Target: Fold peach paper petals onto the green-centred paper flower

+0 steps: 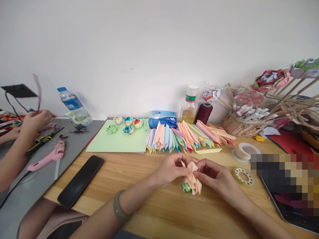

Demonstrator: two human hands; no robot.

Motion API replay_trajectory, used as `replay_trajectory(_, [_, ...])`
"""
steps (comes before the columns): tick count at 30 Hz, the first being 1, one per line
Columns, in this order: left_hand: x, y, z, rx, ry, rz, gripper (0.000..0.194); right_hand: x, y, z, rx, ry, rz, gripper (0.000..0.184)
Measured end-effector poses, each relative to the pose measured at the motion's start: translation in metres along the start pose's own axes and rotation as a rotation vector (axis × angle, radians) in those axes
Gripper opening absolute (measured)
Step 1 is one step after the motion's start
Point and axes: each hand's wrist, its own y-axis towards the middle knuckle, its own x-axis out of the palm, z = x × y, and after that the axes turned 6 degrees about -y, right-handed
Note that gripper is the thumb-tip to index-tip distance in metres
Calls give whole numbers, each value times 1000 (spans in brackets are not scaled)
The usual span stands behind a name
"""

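Observation:
Between my two hands is a folded paper flower (193, 181), peach on most of its petals with some green ones at the lower left. My left hand (174, 170) pinches its upper left side between thumb and fingers. On the opposite side my right hand (211, 172) grips a peach petal near the top. Both hands are closed on the flower just above the wooden table (139, 196). Beyond them lies a row of folded paper strips (171, 137) in many colours. Several finished paper flowers (128, 129) rest on green paper sheets (112, 142).
A phone (81, 181) lies left; a tablet (281, 199) sits right. Nearby are tape (243, 176), a ribbon spool (245, 153), a tissue pack (162, 118), a bottle (189, 106) and a basket (239, 127). Left, another person's hand (37, 121) works near a pink glue gun (50, 156).

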Motion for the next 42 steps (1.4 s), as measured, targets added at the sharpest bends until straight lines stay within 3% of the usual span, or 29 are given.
replay_trajectory(11, [3,0,-5,6,3,102,16,5,-2,0,-33,-117,100,17])
replay_trajectory(23, [3,0,-4,3,-13,98,15,5,-5,2,-143,-313,152,12])
replay_trajectory(27, [2,-1,1,-28,-118,15,20,1,-9,3,-233,-445,178,9])
replay_trajectory(33, [1,-1,2,-116,-105,-254,48,-6,-10,12,-488,-663,306,11])
replay_trajectory(35, [1,-1,-1,-48,5,-264,51,-6,-9,12,-539,-649,300,14])
replay_trajectory(37, [0,0,-5,96,145,-163,54,-6,-8,9,-528,-583,313,11])
replay_trajectory(40, [0,-1,-7,382,541,56,45,-6,-7,-1,-311,-448,341,6])
replay_trajectory(42, [1,-2,-6,487,716,135,39,-6,-6,-7,-136,-345,235,16])
